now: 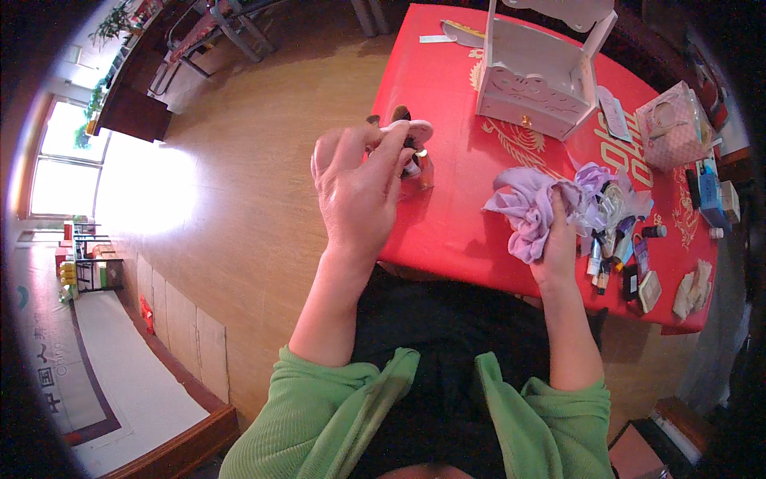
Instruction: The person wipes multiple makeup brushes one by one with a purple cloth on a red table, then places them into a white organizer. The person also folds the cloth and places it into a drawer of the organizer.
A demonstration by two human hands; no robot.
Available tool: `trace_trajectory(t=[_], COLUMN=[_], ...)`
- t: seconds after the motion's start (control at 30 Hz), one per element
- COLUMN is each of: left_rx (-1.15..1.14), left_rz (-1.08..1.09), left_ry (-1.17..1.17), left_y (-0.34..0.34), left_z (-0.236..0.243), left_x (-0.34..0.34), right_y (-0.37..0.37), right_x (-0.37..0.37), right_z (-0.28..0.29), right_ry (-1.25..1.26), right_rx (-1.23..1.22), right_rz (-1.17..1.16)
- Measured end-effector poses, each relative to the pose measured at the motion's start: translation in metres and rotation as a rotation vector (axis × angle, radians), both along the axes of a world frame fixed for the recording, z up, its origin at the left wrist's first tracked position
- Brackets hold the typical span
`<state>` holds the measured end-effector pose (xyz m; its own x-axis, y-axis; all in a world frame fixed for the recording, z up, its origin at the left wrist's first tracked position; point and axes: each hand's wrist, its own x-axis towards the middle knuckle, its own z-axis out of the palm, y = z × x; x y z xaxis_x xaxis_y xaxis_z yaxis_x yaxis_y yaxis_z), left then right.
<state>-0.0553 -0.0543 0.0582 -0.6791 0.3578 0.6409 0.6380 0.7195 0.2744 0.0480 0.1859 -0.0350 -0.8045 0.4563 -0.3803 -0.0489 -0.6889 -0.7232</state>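
Note:
My left hand is closed at the table's left edge, its fingers pinching a flat, pale, round piece that looks like a powder puff. Right beside those fingers stands a clear holder with makeup brushes and small cosmetics; the hand partly covers it. A crumpled light purple cloth is gripped in my right hand, over the front part of the table. To the right of that hand lies a pile of cosmetic tubes and bottles, with a purple ribbon-like bunch among them.
On the red-covered table a white carved rack with a drawer stands at the back. A pink patterned box, a blue box and a beige cloth are at the right. Wooden flooring extends left of the table.

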Motion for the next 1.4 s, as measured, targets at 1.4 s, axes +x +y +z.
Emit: trace_trajectory(t=[1.4], left_rx=[0.411], left_rz=[-0.059], left_ry=[-0.761], left_y=[-0.042], left_z=[-0.083], left_x=[-0.014], right_y=[0.004], right_x=[0.0], right_z=[0.008], right_ry=[-0.129], right_rx=[0.222], right_rz=[0.343])
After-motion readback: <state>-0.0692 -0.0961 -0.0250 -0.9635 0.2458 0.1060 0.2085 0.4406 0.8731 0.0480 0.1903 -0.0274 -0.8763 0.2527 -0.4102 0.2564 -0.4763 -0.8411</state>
